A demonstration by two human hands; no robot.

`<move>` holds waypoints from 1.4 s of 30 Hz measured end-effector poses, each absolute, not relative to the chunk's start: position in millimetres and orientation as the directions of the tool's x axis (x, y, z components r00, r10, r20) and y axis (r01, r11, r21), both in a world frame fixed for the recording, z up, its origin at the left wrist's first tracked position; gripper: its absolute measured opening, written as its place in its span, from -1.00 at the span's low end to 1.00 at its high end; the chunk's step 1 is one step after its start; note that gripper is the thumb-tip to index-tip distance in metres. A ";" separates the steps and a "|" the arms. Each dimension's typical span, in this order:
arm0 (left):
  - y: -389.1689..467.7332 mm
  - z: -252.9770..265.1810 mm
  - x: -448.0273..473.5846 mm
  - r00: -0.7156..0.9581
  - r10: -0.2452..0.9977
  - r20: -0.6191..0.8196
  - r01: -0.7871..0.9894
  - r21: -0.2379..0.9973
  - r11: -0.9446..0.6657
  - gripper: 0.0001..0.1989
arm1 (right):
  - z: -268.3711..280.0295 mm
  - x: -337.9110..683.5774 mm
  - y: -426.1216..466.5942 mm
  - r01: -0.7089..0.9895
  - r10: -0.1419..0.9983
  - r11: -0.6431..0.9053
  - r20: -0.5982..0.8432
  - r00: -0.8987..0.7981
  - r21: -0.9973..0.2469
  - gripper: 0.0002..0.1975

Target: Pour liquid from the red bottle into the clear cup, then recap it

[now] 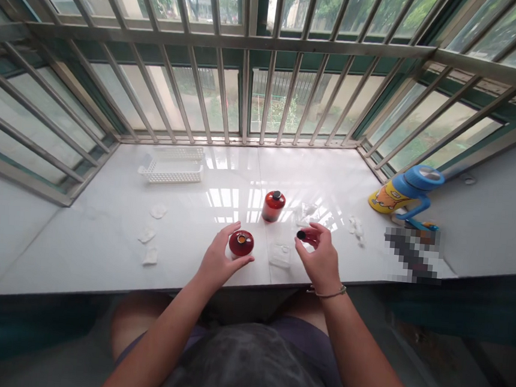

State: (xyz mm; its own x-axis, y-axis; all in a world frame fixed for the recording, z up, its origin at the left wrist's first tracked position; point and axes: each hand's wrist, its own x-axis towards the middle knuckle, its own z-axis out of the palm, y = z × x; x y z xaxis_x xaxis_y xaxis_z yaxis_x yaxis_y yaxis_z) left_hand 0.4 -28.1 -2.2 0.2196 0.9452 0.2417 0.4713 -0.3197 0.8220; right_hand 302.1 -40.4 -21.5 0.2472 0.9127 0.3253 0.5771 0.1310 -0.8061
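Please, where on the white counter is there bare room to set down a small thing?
Bare counter shows left of the three white pieces, and between the white basket and the open bottle in the left hand. It is crowded around the right hand: capped bottle, clear packets.

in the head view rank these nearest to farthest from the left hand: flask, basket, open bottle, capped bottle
1. Open bottle: held in the left hand.
2. Capped bottle: just beyond the open bottle, slightly right.
3. Basket: farther back, on the left.
4. Flask: far over on the right.
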 end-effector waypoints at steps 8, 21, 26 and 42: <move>-27.5 -5.8 4.2 0.240 0.937 0.255 0.495 0.798 -0.344 -0.22 | 28.7 222.5 -45.5 0.622 0.901 0.418 0.392 -0.188 -0.663 -0.32; -27.5 -8.4 4.5 0.225 0.939 0.259 0.513 0.788 -0.340 -0.25 | 37.1 189.0 -32.3 0.588 0.881 0.471 0.373 -0.290 -0.658 -0.31; -28.7 -7.3 4.0 0.245 0.921 0.302 0.502 0.773 -0.387 -0.29 | 33.2 186.1 -33.8 0.563 0.917 0.399 0.327 -0.230 -0.724 -0.35; -30.2 -9.3 4.6 0.210 0.936 0.281 0.531 0.772 -0.350 -0.20 | 25.6 183.5 -37.0 0.556 0.910 0.401 0.385 -0.152 -0.728 -0.39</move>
